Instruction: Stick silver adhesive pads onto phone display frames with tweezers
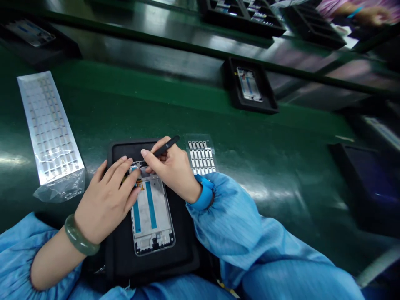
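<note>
While I follow the feed from afar, the right hand pinches black tweezers in a narrow, pen-like grip, their tips reaching down to the top edge of the phone frame. That frame lies face up just below the right hand, its white back marked by two blue strips. The left hand sits on the frame's upper left, with its fingers extended across the edge; I can't tell whether its thumb grips anything. A small orange part shows just beneath those fingers.

Under both hands is a black padded tray on the green worktop. Just beyond the right hand lies a small sheet of white labels. Left of the left hand, a larger silver sheet rests partly in a clear plastic bag. Ahead of the hands, another black tray carries a second phone frame. Far off to the right, a co-worker's hand is at work.
</note>
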`<control>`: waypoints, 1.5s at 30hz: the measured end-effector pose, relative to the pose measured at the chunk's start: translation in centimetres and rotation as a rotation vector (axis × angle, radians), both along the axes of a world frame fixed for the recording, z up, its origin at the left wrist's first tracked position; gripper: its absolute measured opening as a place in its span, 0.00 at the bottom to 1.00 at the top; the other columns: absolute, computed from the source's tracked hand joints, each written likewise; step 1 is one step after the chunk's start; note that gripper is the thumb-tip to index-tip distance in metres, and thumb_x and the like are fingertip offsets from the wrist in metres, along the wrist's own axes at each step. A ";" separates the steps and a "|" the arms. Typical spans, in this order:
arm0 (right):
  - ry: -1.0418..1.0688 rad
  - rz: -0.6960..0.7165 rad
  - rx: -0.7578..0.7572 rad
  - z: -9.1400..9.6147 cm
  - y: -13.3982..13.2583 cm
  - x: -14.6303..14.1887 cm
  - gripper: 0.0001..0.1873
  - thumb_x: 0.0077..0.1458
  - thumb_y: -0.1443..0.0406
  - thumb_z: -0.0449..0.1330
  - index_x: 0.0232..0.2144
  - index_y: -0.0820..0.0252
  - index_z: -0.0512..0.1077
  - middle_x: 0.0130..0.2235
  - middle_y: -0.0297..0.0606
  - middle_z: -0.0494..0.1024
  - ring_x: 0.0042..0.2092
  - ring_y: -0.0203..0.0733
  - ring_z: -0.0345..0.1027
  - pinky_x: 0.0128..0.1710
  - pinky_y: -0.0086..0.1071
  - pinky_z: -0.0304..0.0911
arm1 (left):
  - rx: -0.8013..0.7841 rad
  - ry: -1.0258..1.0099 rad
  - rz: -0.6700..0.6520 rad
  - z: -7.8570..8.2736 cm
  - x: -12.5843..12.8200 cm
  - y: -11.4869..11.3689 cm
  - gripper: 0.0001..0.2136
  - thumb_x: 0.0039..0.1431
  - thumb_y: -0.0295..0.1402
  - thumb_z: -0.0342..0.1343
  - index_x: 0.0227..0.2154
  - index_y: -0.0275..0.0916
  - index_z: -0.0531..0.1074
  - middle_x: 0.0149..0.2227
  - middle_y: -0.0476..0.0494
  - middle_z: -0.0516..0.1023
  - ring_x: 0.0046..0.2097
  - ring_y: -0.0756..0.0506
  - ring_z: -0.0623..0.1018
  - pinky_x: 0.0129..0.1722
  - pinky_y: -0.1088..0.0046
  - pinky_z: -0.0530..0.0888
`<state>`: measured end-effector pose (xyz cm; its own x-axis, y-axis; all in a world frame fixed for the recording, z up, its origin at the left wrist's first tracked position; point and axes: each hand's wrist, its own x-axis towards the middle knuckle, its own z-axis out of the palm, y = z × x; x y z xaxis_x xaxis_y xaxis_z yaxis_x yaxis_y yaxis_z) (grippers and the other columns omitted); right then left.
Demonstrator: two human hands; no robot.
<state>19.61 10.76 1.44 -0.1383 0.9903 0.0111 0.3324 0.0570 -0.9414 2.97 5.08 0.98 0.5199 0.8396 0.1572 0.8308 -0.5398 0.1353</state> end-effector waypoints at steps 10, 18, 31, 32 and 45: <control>0.327 -0.063 0.000 -0.3 0.3 0.1 0.14 0.50 0.57 0.62 0.31 0.57 0.61 0.25 0.26 0.69 0.26 0.35 0.74 0.25 0.27 0.71 | 0.062 0.020 0.067 0.0 0.9 -0.6 0.14 0.61 0.33 0.45 0.47 0.34 0.68 0.53 0.33 0.69 0.57 0.37 0.66 0.52 0.52 0.66; 0.410 0.055 -0.043 -0.8 1.4 -0.1 0.15 0.49 0.57 0.63 0.31 0.56 0.61 0.28 0.27 0.69 0.31 0.36 0.74 0.33 0.32 0.73 | 0.069 0.011 0.085 -0.3 0.9 -0.8 0.16 0.62 0.34 0.45 0.51 0.35 0.66 0.54 0.33 0.68 0.58 0.37 0.65 0.51 0.54 0.67; 0.077 0.173 0.068 -0.6 1.1 0.4 0.09 0.56 0.59 0.56 0.32 0.57 0.60 0.29 0.30 0.70 0.31 0.35 0.72 0.31 0.30 0.67 | 0.056 0.005 0.076 -0.5 0.9 -0.7 0.18 0.62 0.34 0.45 0.52 0.32 0.65 0.54 0.29 0.67 0.58 0.35 0.65 0.51 0.52 0.67; 0.049 0.180 0.079 -0.5 1.0 0.4 0.09 0.56 0.60 0.56 0.32 0.57 0.60 0.29 0.30 0.70 0.30 0.35 0.71 0.30 0.29 0.67 | 0.052 0.001 0.075 -0.5 0.8 -0.7 0.18 0.62 0.34 0.45 0.52 0.32 0.64 0.54 0.29 0.67 0.58 0.35 0.65 0.50 0.52 0.67; -0.133 0.181 0.279 0.3 0.6 -0.1 0.05 0.55 0.63 0.57 0.30 0.57 0.64 0.30 0.31 0.71 0.30 0.32 0.69 0.31 0.25 0.64 | 0.057 -0.003 0.090 -0.4 0.9 -0.8 0.18 0.62 0.33 0.45 0.51 0.31 0.65 0.54 0.30 0.68 0.57 0.35 0.66 0.51 0.52 0.67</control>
<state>19.54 11.34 1.73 -0.3296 0.9110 0.2480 0.4120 0.3751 -0.8304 3.89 4.32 0.58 0.4422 0.8726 0.2075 0.8761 -0.4698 0.1085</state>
